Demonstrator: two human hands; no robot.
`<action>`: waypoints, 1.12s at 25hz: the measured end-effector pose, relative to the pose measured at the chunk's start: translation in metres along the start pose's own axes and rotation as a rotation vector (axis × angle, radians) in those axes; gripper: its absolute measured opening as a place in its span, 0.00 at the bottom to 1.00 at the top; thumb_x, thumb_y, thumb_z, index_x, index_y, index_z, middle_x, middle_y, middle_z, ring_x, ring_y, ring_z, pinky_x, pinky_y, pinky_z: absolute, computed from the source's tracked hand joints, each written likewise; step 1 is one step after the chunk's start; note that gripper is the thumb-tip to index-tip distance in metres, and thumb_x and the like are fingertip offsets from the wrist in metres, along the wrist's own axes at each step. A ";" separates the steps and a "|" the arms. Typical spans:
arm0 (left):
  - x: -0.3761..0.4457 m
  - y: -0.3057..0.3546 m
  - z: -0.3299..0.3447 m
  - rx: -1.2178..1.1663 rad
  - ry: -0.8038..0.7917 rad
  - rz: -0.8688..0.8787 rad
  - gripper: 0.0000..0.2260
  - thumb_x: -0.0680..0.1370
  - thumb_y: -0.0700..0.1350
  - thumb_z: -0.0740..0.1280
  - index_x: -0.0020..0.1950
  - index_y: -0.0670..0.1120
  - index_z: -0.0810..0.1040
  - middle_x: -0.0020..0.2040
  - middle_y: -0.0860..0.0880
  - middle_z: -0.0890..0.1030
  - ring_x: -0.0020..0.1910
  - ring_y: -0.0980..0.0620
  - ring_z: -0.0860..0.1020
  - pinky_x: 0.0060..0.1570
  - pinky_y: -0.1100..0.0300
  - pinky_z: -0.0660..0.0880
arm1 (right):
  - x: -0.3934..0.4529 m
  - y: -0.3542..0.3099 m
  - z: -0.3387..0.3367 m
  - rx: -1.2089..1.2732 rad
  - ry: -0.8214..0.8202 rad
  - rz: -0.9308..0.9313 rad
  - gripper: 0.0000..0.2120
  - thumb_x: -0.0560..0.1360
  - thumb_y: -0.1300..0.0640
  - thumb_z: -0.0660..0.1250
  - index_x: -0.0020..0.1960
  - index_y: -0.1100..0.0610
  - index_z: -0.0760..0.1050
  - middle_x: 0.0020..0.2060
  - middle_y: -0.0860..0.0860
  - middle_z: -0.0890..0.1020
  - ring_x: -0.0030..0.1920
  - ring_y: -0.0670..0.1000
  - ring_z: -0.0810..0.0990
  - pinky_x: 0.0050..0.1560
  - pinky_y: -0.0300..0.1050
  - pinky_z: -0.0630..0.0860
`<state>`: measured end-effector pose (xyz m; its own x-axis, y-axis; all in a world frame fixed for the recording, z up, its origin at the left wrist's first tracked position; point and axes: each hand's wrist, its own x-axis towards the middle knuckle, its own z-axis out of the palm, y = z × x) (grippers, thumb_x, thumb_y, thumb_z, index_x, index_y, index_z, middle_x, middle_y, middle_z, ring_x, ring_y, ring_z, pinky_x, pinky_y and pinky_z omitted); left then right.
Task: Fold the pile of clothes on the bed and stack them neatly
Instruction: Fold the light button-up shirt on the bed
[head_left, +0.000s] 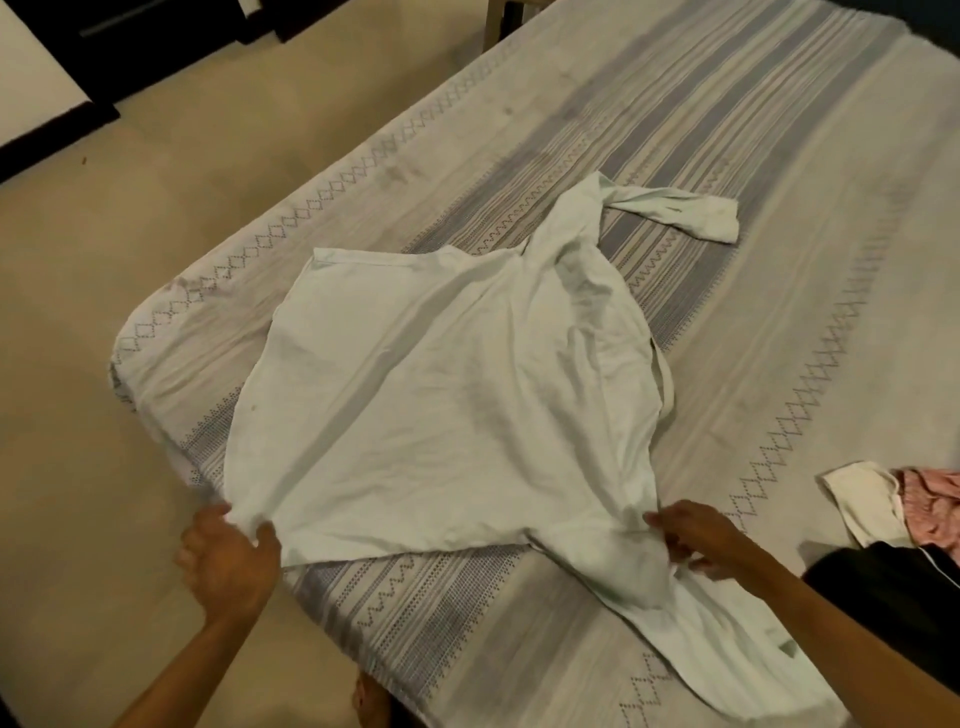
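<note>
A pale long-sleeved shirt (441, 384) lies spread on the bed (727, 156), wrinkled, one sleeve stretched toward the far side and the other trailing over the near edge. My left hand (228, 561) pinches the shirt's near left corner at the bed's corner. My right hand (691, 540) grips the cloth at the near right, by the sleeve seam. At the right edge lie a white garment (862, 499), a pink one (935, 504) and a black one (893, 592), bunched together.
The bed carries a grey and white striped cover with diamond borders. Beige floor (130, 260) lies to the left and in front. Dark furniture (52, 104) stands at the far left. A foot (371, 701) shows below the bed's near edge.
</note>
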<state>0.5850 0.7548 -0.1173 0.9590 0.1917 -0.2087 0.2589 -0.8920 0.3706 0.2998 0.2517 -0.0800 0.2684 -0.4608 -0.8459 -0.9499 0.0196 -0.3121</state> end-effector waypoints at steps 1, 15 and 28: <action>-0.007 0.020 0.009 -0.023 -0.042 0.123 0.22 0.76 0.42 0.76 0.65 0.42 0.71 0.62 0.35 0.75 0.63 0.30 0.72 0.61 0.35 0.71 | 0.003 -0.006 -0.001 0.117 0.059 -0.028 0.19 0.75 0.44 0.76 0.54 0.58 0.80 0.39 0.56 0.85 0.37 0.54 0.81 0.38 0.46 0.75; -0.131 0.228 0.103 -0.166 -0.887 0.666 0.05 0.82 0.48 0.70 0.52 0.49 0.77 0.45 0.54 0.83 0.45 0.64 0.79 0.44 0.69 0.75 | 0.005 -0.012 0.044 -0.249 -0.184 -0.161 0.08 0.73 0.51 0.70 0.45 0.57 0.78 0.33 0.48 0.83 0.34 0.47 0.81 0.37 0.36 0.76; 0.099 0.251 0.017 0.022 -0.524 0.641 0.05 0.80 0.43 0.73 0.46 0.51 0.80 0.39 0.56 0.83 0.38 0.58 0.80 0.40 0.70 0.72 | 0.074 -0.097 -0.108 0.101 0.351 -0.144 0.09 0.80 0.53 0.68 0.53 0.58 0.81 0.50 0.54 0.85 0.54 0.58 0.82 0.62 0.56 0.77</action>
<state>0.7434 0.5425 -0.0605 0.7406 -0.5676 -0.3597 -0.3273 -0.7722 0.5446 0.3945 0.1199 -0.0657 0.3098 -0.7407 -0.5962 -0.8812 0.0118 -0.4726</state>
